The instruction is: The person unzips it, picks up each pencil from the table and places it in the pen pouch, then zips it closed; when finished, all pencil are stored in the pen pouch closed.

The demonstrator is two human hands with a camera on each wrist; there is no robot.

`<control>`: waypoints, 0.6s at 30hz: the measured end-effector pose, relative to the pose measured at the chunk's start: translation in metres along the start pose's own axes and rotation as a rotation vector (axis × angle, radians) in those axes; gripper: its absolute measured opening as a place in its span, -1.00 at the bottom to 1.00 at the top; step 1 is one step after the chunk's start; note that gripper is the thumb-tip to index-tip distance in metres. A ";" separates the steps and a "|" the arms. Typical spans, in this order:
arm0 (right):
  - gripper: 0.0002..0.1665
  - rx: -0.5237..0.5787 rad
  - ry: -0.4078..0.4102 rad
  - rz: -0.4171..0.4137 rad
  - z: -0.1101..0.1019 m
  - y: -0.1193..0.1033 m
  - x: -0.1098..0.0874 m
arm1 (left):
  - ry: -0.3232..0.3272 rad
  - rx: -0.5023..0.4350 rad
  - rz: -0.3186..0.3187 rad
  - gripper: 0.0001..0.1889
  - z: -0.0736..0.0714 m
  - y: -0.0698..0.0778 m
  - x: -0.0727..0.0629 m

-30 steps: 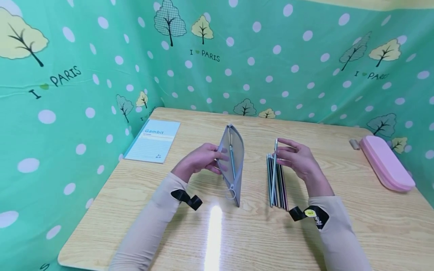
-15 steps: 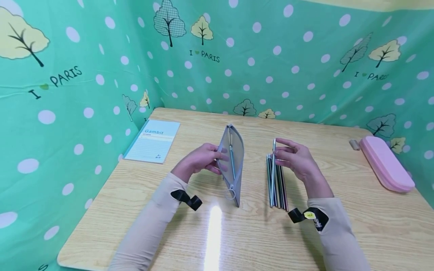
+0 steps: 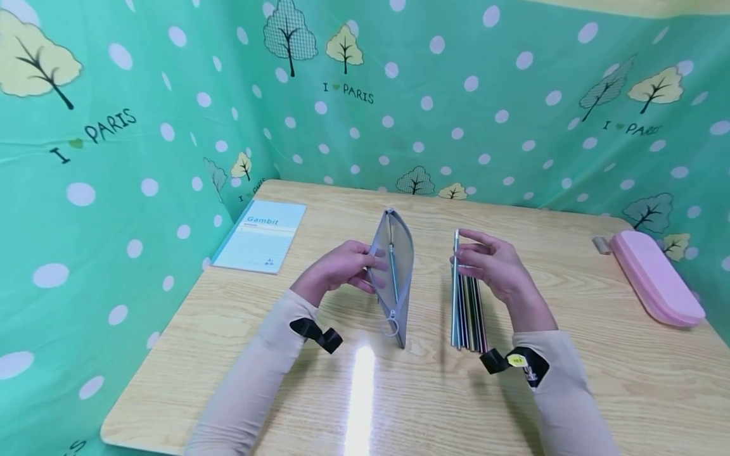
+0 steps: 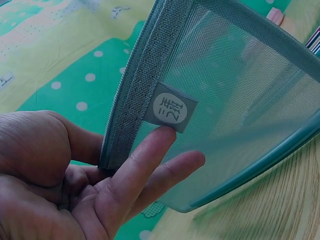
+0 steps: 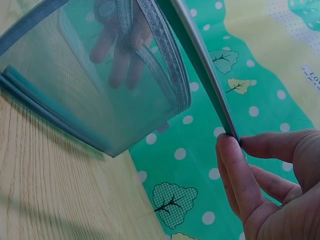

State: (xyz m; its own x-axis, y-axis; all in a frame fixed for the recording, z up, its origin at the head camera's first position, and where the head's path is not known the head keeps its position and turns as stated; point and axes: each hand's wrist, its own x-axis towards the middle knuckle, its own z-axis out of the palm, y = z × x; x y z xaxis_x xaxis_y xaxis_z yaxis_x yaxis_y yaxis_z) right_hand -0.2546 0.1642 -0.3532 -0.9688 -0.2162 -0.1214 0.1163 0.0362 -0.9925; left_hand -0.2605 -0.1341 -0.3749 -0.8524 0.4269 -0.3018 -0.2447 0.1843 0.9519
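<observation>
A grey mesh zip pouch (image 3: 406, 259) stands on edge at the middle of the table, its zipped mouth spread apart. My left hand (image 3: 341, 267) grips its left side; in the left wrist view two fingers (image 4: 150, 155) reach along the mesh beside a round label (image 4: 170, 107). One teal pencil (image 3: 394, 272) is inside the pouch. Between thumb and fingers my right hand (image 3: 495, 269) pinches a shiny pencil (image 3: 455, 304) near its upper end, raised and apart from the pouch. Below that hand lies a row of several pencils (image 3: 473, 316), partly covered by it.
A light blue notebook (image 3: 262, 237) lies at the back left of the wooden table (image 3: 296, 405). At the right are a pink pencil case (image 3: 656, 278) and a small grey eraser (image 3: 601, 245). A green polka-dot cloth (image 3: 399, 126) hangs behind and to the left.
My right hand has moved slightly left, carrying the pinched pencil off the row toward the pouch. The left hand and pouch have stayed about where they were.
</observation>
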 end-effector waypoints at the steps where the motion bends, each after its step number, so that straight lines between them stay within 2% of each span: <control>1: -0.23 -0.001 -0.003 -0.002 0.001 -0.001 0.000 | 0.002 -0.001 -0.001 -0.52 0.000 0.000 0.000; 8: -0.25 0.028 -0.027 -0.016 0.010 -0.004 0.002 | 0.009 -0.001 -0.002 -0.55 0.001 0.000 0.000; 18: -0.27 -0.002 -0.041 -0.011 0.022 -0.004 0.001 | 0.012 -0.008 -0.007 -0.54 0.005 0.001 -0.004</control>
State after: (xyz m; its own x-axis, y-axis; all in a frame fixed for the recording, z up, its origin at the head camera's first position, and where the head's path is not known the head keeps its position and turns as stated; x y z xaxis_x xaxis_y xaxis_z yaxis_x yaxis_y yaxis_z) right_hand -0.2516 0.1425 -0.3492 -0.9601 -0.2566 -0.1108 0.1053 0.0351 -0.9938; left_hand -0.2548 -0.1318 -0.3728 -0.8564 0.4148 -0.3074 -0.2541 0.1798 0.9503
